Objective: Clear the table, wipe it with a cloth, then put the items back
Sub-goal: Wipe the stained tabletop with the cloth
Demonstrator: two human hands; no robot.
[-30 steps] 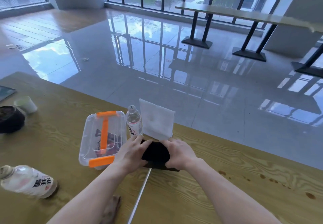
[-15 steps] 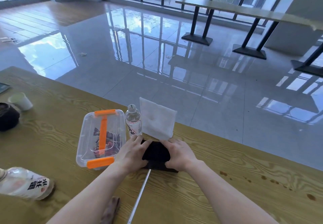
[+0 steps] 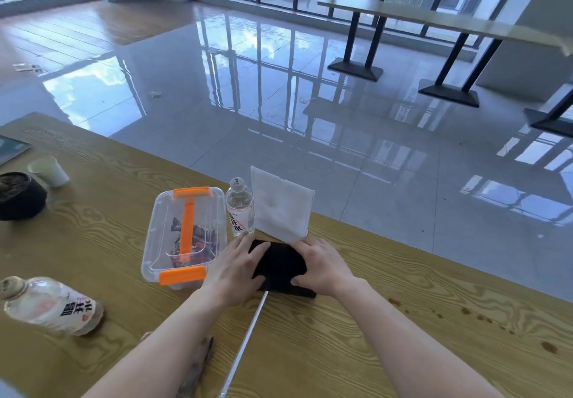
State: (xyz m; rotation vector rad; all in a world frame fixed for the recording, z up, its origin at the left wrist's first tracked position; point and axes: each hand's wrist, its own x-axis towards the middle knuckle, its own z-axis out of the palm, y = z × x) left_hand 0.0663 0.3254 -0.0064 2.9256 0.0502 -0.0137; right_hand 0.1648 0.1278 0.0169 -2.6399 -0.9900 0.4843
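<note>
The black object [image 3: 280, 265] is partly covered by the left hand [image 3: 232, 269] and the right hand [image 3: 322, 269]; the teal book [image 3: 12, 149] is cut off by the left edge.

Grained wood table [image 3: 403, 320]; matt black cloth [image 3: 280, 265]; clear glossy plastic box [image 3: 161, 242]

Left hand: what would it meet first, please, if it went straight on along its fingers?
The left hand holds the black item; past that, probably the upright white pad, depth being unclear.
</note>
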